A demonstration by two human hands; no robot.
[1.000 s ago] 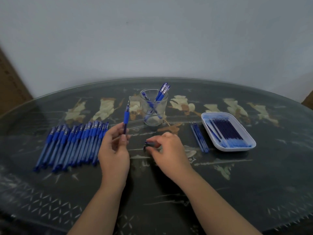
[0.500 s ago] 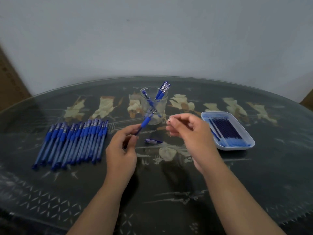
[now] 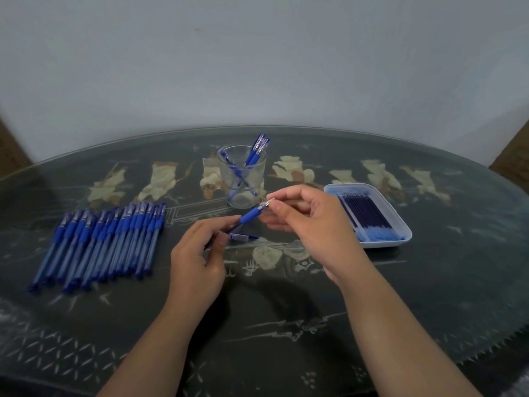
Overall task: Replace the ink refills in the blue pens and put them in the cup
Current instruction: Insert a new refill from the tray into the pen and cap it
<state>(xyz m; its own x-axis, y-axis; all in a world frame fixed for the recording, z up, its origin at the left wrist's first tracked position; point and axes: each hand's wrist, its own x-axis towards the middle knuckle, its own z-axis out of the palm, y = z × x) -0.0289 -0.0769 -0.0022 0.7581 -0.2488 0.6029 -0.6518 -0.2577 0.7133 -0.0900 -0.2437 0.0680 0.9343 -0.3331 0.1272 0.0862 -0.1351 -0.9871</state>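
Left hand grips one pen, right hand pinches its tip. Three pens sit in the cup, one loose cap lies by the left thumb.

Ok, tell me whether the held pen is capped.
Uncapped: the pen shows a bare metal tip at the right hand; a loose cap lies on the table beneath.

One head-worn wide-angle camera, looking forward and down at the tabletop.
It is sitting close over the near edge and facing the cup, which is landing just above and left of frame centre; the wall behind the cup is filling the upper third, and the far rim is bowing behind it.
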